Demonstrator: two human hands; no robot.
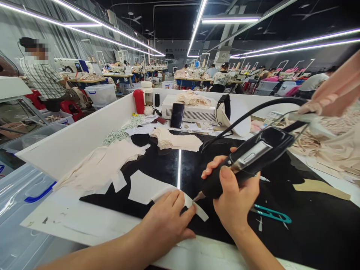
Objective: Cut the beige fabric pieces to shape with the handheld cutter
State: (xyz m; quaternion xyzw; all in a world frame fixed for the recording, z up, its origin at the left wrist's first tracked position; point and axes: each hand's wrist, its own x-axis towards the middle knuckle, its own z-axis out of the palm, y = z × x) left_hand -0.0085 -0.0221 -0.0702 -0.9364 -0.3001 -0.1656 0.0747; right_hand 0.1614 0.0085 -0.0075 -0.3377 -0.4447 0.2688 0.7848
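Note:
My right hand (236,195) is wrapped round a black corded hand tool (253,153) with a narrow metal tip, held slanting down to the left. Its tip meets the edge of a pale fabric piece (143,185) lying on the black work surface (197,165). Beside the tip, my left hand (171,213) presses that piece down, fingers bent and close together; part of the fabric is hidden beneath them. Right of my right hand lie turquoise thread snips (272,213) and small white scraps (260,224).
Stacked pale cut pieces (177,140) and a larger fabric heap (98,165) lie beyond and left. A phone (177,115) leans on a white box (191,108). Near the cord (253,110), what looks like another person's hand (323,101) reaches in. A beige piece (322,187) lies right.

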